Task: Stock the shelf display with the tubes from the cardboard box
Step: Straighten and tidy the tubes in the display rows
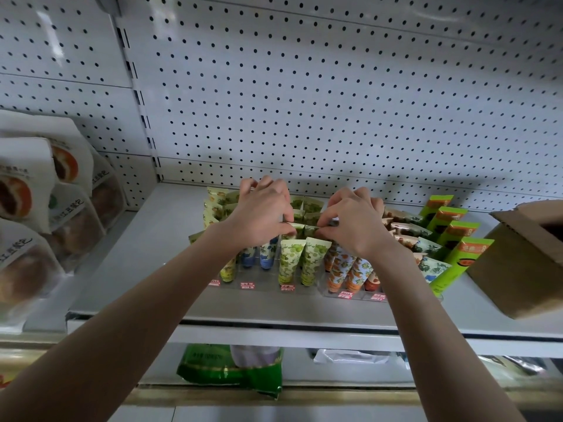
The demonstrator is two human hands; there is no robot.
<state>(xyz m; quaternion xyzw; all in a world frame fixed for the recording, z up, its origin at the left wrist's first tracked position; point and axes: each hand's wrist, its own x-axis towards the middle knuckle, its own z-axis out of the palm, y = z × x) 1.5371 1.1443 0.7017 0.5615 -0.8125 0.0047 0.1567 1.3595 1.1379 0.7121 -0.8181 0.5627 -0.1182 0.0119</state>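
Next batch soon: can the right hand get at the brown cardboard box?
Probably yes: the right hand pinches a green-patterned tube, but the brown cardboard box sits to its right on the same shelf, only green cartons between.

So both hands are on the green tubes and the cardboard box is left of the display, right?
No. The head view shows the cardboard box right of the display; the left hand and right hand are on the green tubes as you said.
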